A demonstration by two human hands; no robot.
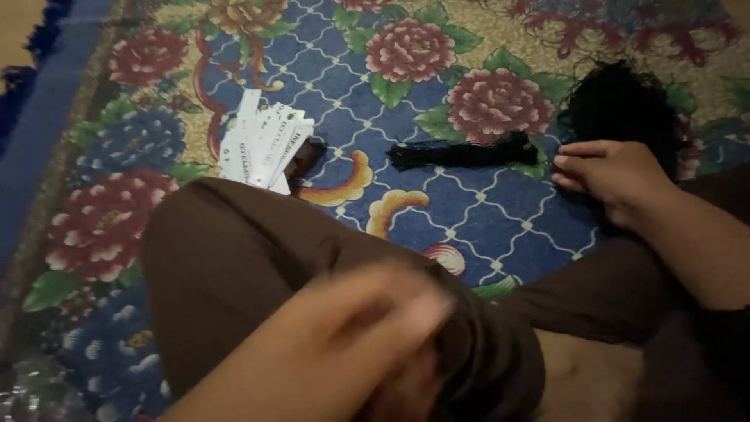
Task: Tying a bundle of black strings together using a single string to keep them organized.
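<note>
We start at the left edge of the flowery rug [484,227], where a blue border runs along the side. A little way in, near the top, lies a fan of white paper tags [262,146]. They rest flat on the rug, and a small dark brown thing peeks out just beside them. We cannot tell what that is.

Next comes our knee in brown trousers [234,250], which covers the middle of the rug. In front of it, low down, is our left hand [351,344]. It is very blurry, so we cannot tell if it is open or closed, or if it holds anything.

Past the knee, a thin black tassel bundle [461,154] lies flat on the blue part of the rug. Just to its right is our right hand [609,176]. Its fingers curl loosely, and the fingertips touch black threads at the edge of a big black thread pile [621,105] near the top right corner. It looks like we are picking out threads from the pile. The next move needs a soft, careful pinch so only a few threads come away.

The pile is dark, so single threads are hard to see. Our right arm is cut off at the right side.
</note>
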